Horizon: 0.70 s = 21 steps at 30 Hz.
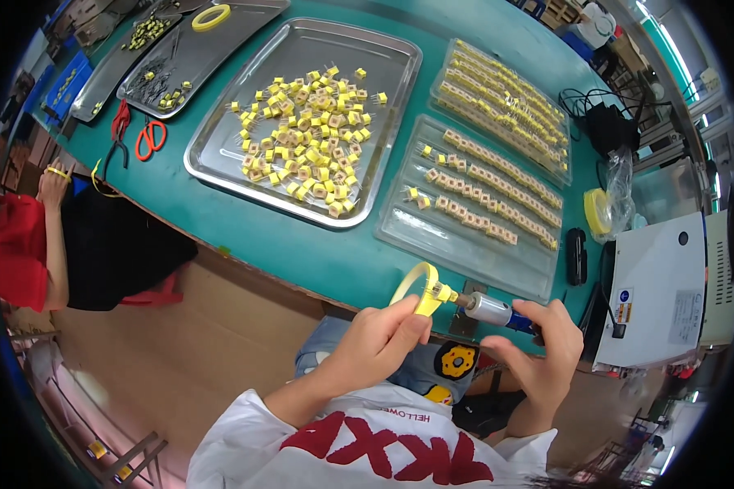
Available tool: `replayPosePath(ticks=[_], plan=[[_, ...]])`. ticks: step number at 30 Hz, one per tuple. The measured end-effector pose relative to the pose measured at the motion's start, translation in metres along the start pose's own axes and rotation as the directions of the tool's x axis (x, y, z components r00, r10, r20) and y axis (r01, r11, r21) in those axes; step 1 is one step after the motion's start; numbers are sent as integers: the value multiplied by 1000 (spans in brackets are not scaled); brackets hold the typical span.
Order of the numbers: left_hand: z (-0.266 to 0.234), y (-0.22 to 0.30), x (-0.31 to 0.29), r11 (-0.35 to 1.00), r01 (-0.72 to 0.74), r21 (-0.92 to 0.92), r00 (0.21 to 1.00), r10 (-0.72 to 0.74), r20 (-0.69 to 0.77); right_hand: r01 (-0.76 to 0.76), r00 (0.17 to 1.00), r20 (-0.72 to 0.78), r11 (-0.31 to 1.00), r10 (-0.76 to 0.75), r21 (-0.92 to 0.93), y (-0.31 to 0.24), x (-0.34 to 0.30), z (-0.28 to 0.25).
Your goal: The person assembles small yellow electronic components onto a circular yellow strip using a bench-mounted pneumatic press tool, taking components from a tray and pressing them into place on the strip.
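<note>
My left hand (381, 336) is closed, thumb and fingers pinching a roll of yellow tape (404, 281) at the table's front edge. Right beside the tape, a small yellow-wrapped coil (442, 292) sits on the end of a shaft. That shaft runs to a silver cylindrical motor (489, 310) with a blue rear part, fixed at the table edge. Around the motor's rear, my right hand (549, 350) has its thumb and index finger apart, the index finger at the blue part. Nothing shows in its grasp.
Beyond my hands lie a clear tray (400, 236) with rows of pale coils and another tray (444, 102) of yellow-wrapped ones. A metal tray (220, 175) holds a loose pile. Orange-handled scissors (150, 140) lie left; a white machine (652, 285) stands right. Another person (24, 244) sits far left.
</note>
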<state>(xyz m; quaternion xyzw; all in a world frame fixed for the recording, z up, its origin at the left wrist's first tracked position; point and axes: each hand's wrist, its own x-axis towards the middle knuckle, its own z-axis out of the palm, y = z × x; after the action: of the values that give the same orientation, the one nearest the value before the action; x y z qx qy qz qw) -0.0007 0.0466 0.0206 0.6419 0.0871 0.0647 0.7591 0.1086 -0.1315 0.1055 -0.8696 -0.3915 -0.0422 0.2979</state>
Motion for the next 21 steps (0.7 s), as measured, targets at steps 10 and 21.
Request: replayPosePath(ticks=[10,21], plan=[[-3,23,-16,994,103,37,992,-105,71,349,936,57,895,-347,-280,13,13,14],[3,19,-16,992,115,45,993,-116,23,354,926,176,930,-334,-97,20,27,7]])
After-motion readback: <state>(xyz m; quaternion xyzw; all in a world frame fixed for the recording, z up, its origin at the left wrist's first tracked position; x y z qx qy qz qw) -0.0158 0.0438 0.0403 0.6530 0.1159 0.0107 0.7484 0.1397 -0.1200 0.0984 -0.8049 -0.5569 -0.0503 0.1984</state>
